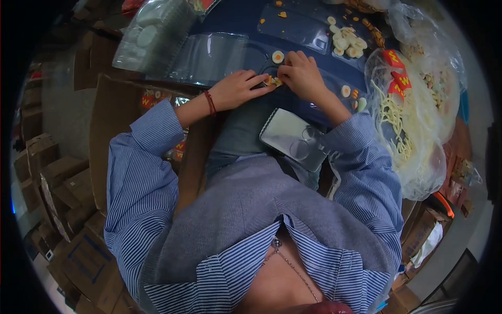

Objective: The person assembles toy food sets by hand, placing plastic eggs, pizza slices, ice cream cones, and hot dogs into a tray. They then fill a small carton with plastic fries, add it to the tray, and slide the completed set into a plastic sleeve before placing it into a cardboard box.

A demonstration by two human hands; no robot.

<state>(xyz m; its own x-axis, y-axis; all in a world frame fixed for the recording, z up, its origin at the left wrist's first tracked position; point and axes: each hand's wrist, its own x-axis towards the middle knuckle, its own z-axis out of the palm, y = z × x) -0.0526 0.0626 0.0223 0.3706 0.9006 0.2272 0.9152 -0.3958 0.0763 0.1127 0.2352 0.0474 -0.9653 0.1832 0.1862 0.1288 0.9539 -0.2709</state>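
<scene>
A: How are the hands set?
B: The left hand (239, 90) comes in from the side, back upward, its thumb and index finger nearly closed around a small orange-and-yellow piece (277, 82). The right hand (303, 78) meets it there, wrist bent, fingers curled down toward the same piece.
A: Does the right grip it too?
B: I can't tell; its fingertips are partly hidden by its own knuckles. The piece is so covered that its full shape is unclear.
A: And just around them?
B: A round white slice with an orange centre (277, 57) lies just beyond the fingers, on the dark blue tabletop (230, 18). Nearer the body, a clear rectangular plastic tray (285, 128) rests on the lap, glare blurring its inside.
A: Farther out?
B: Pale round discs (348, 41) lie heaped past the right hand. Beside that arm, a clear plastic bag (431, 152) is too crumpled to read fully. To the left, a stack of clear plastic containers (149, 39) is cut off at the top.
</scene>
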